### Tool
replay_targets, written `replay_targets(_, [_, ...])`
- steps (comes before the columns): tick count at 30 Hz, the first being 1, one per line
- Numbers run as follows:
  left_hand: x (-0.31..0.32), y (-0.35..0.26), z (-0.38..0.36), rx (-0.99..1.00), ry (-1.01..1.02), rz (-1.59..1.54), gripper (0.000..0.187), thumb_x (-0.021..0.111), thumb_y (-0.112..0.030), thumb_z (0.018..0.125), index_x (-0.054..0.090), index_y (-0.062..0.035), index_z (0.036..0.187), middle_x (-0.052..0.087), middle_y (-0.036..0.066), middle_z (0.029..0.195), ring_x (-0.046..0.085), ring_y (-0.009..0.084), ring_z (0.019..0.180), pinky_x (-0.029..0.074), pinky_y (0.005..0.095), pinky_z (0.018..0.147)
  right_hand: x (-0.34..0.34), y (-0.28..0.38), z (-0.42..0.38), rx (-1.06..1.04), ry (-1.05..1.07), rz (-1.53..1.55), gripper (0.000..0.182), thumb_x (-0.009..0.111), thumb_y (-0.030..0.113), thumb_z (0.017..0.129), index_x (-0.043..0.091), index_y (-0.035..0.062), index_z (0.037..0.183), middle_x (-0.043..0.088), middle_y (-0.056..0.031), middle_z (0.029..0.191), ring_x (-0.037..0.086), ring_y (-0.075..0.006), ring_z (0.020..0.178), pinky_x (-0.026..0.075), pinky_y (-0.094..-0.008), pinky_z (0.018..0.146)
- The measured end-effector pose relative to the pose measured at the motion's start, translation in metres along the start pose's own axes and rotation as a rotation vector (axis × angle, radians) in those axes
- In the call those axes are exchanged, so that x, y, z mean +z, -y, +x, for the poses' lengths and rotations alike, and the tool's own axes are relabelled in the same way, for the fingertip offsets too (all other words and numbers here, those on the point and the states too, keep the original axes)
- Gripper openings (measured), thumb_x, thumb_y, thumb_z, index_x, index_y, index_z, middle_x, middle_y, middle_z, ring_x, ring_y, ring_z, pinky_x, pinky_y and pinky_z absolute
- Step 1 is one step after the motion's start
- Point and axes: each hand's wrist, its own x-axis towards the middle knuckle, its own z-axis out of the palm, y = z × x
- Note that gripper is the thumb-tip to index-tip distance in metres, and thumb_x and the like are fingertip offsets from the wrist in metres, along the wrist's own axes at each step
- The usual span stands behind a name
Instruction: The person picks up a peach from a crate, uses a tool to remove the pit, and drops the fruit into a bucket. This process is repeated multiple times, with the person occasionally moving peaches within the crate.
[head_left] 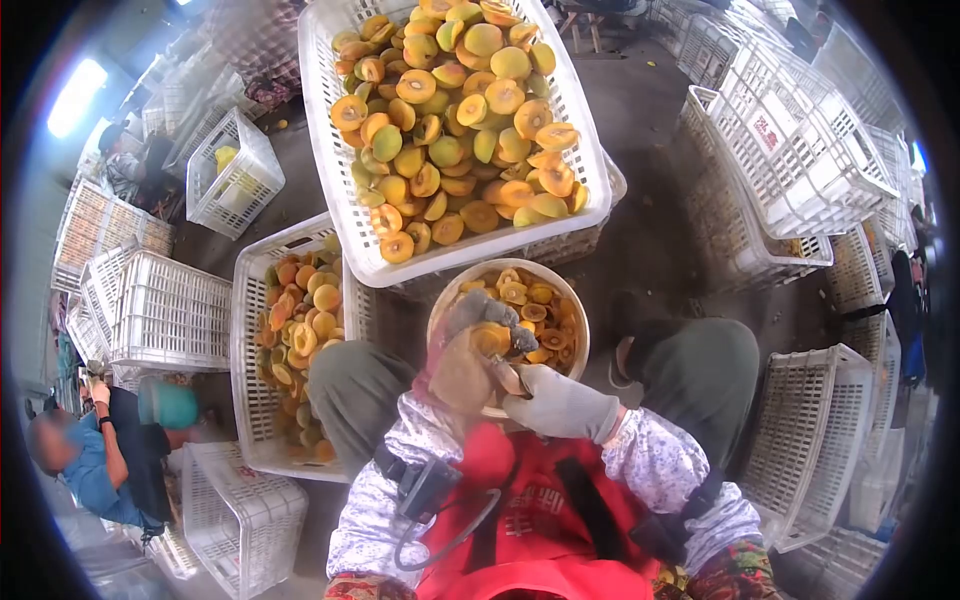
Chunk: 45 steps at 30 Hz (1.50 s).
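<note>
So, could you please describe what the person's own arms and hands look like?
The left hand and right hand wear greyish gloves, the left one browner. The sleeves are white with a purplish pattern. Dark straps cross both, the left with a dark box.

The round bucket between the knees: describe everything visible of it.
The bucket is round, pale and apparently plastic, with a smooth rim. It looks upright and open, on the near side of the large crate. Cut orange fruit pieces lie inside, hiding its bottom. The gloved left hand and right hand cover part of it; whether either touches it is unclear.
</note>
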Motion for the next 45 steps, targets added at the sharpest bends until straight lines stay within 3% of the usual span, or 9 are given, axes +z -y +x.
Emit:
replay_targets(4, [-0.018,-0.008,0.006,0.011,0.422,0.087,0.039,0.055,-0.042,0.094,0.059,-0.003,0.089,0.061,0.01,0.083,0.064,0.0275,0.078,0.054,0.0395,0.071,0.002,-0.005,-0.007,0.096,0.278,0.467,0.025,0.054,0.023,0.09,0.051,0.005,0.073,0.05,-0.0021,0.056,0.051,-0.0131,0.045,0.041,-0.0286,0.041])
replay_targets(8, [-0.008,-0.007,0.012,0.536,0.014,0.889,0.039,0.054,-0.039,0.095,0.061,-0.0008,0.091,0.064,0.009,0.083,0.066,0.0247,0.079,0.054,0.0381,0.076,-0.002,0.0,-0.003,0.111,0.27,0.505,0.018,0.055,0.021,0.092,0.055,0.0028,0.096,0.047,0.0014,0.06,0.043,-0.0074,0.044,0.038,-0.0249,0.04])
replay_targets(14, [-0.068,-0.088,0.004,0.69,-0.246,0.377,0.035,0.047,-0.028,0.1,0.056,0.0001,0.119,0.065,0.014,0.107,0.065,0.0255,0.095,0.055,0.0423,0.086,0.007,-0.047,0.011,-0.302,-0.421,-0.596,0.026,0.058,0.025,0.09,0.051,0.001,0.098,0.066,-0.0167,0.073,0.065,-0.0291,0.059,0.052,-0.0394,0.055])
replay_targets(16, [-0.095,-0.125,-0.005,0.938,-0.392,0.455,0.026,0.053,-0.011,0.096,0.059,0.0033,0.117,0.065,0.012,0.109,0.065,0.0171,0.089,0.055,0.0274,0.073,0.001,-0.042,0.007,0.058,-0.479,-0.851,0.029,0.057,0.028,0.09,0.049,0.0019,0.101,0.066,-0.0183,0.073,0.065,-0.0344,0.062,0.053,-0.0435,0.059])
replay_targets(20, [-0.054,-0.183,-0.043,0.639,-0.758,2.079,0.041,0.063,-0.021,0.086,0.059,0.0009,0.121,0.057,0.019,0.127,0.054,0.0315,0.118,0.043,0.0385,0.1,0.0,-0.032,-0.009,-0.222,-0.58,-0.832,0.028,0.059,0.024,0.087,0.049,0.0017,0.101,0.064,-0.0143,0.066,0.065,-0.0327,0.059,0.052,-0.0443,0.055])
replay_targets(29, [0.031,-0.14,0.14,1.048,-0.199,1.845,0.044,0.067,-0.03,0.082,0.063,-0.0027,0.116,0.063,0.019,0.114,0.061,0.0335,0.105,0.046,0.0373,0.094,-0.014,-0.014,-0.02,-0.396,-0.834,-0.654,0.02,0.064,0.017,0.084,0.052,0.0096,0.098,0.061,-0.0125,0.061,0.062,-0.0313,0.053,0.049,-0.0423,0.047])
replay_targets(39, [0.055,-0.112,0.209,0.896,-0.111,2.348,0.037,0.056,-0.018,0.082,0.06,-0.0065,0.117,0.063,0.017,0.114,0.056,0.0365,0.111,0.046,0.0429,0.096,-0.021,-0.011,-0.023,-0.473,-0.918,-0.574,0.019,0.066,0.018,0.083,0.055,0.0116,0.097,0.064,-0.009,0.067,0.065,-0.0267,0.056,0.05,-0.0367,0.048])
replay_targets(42, [0.027,-0.11,0.177,0.832,-0.03,2.025,0.036,0.056,-0.01,0.084,0.06,-0.004,0.119,0.066,0.015,0.109,0.061,0.0317,0.106,0.05,0.039,0.091,-0.025,-0.004,-0.03,-0.358,-0.815,-0.482,0.026,0.065,0.012,0.084,0.056,0.0069,0.108,0.065,-0.0136,0.088,0.066,-0.031,0.068,0.051,-0.0396,0.056])
replay_targets(45, [-0.014,-0.096,0.148,0.315,0.237,0.766,0.028,0.059,-0.01,0.091,0.058,-0.0022,0.119,0.065,0.012,0.094,0.067,0.0271,0.086,0.058,0.0392,0.079,-0.024,-0.01,-0.023,-0.409,-0.779,-0.552,0.024,0.063,0.011,0.083,0.054,0.0028,0.104,0.064,-0.0196,0.079,0.064,-0.0362,0.065,0.05,-0.0433,0.057])
